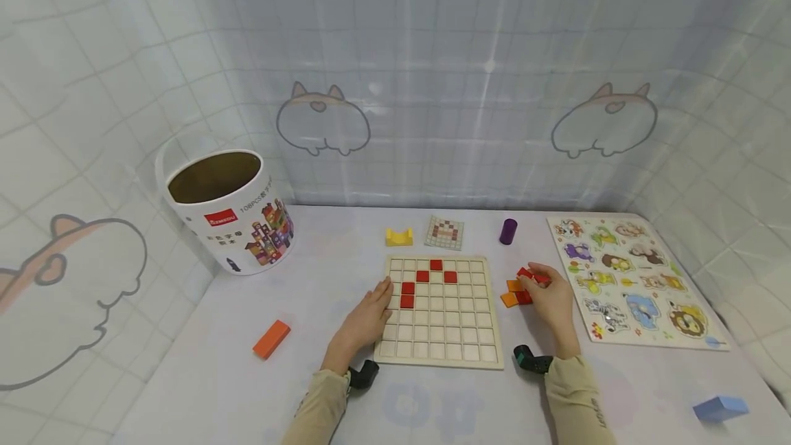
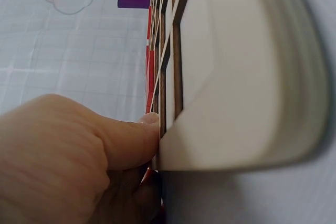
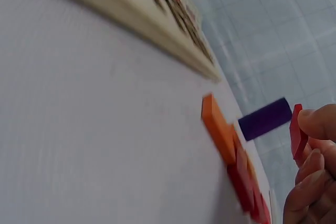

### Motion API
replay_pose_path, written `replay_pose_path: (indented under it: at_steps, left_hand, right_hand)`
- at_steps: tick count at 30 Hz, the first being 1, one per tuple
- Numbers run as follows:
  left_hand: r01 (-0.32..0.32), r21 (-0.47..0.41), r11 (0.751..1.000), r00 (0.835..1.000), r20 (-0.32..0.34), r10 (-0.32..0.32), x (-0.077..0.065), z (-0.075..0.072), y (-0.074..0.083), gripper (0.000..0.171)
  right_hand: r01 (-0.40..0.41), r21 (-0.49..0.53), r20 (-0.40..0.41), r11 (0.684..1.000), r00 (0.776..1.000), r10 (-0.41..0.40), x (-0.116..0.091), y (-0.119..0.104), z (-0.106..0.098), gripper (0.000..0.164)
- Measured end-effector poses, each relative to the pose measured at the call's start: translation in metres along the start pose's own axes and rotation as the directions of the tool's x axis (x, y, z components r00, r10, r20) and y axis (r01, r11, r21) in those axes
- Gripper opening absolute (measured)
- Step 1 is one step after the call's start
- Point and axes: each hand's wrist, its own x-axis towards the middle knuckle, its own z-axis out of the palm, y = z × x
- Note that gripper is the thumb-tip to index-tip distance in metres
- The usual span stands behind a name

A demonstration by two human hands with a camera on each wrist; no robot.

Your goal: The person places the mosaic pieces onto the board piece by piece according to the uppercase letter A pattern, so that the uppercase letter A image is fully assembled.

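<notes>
A wooden grid board [image 1: 436, 335] lies flat on the table, with several red square tiles [image 1: 407, 294] in its upper and left cells. At the board's left edge rests my left hand [image 1: 367, 314]; in the left wrist view its thumb [image 2: 137, 139] touches the rim, while the other fingers are largely hidden. To the right of the board is a small pile of orange tiles [image 1: 509, 299] and red tiles [image 1: 523, 298]. My right hand [image 1: 552, 297] is over this pile and pinches a red tile [image 3: 298, 132] between thumb and fingers.
Behind the board lie a yellow block [image 1: 399, 237], a patterned grid card [image 1: 444, 233] and an upright purple cylinder [image 1: 508, 231]. An animal puzzle board [image 1: 655, 338] is at right, a blue block [image 1: 720, 408] nearer. On the left are a large bucket [image 1: 247, 239] and an orange block [image 1: 271, 339].
</notes>
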Motion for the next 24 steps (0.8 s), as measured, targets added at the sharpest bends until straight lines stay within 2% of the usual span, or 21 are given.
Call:
replay_pose_path:
  at_steps: [4,24]
  left_hand:
    - [-0.001,0.012,1.000,1.000,0.003,0.001,0.000,0.001,0.000,0.054]
    - [-0.001,0.007,1.000,1.000,0.002,0.001,-0.001,-0.002,0.001,0.054]
  right_hand:
    - [0.026,0.034,-0.017,0.999,1.000,-0.025,0.000,-0.009,0.011,0.035]
    - [0.118,0.182,0.084,0.976,0.987,-0.135,-0.006,-0.032,0.041,0.032]
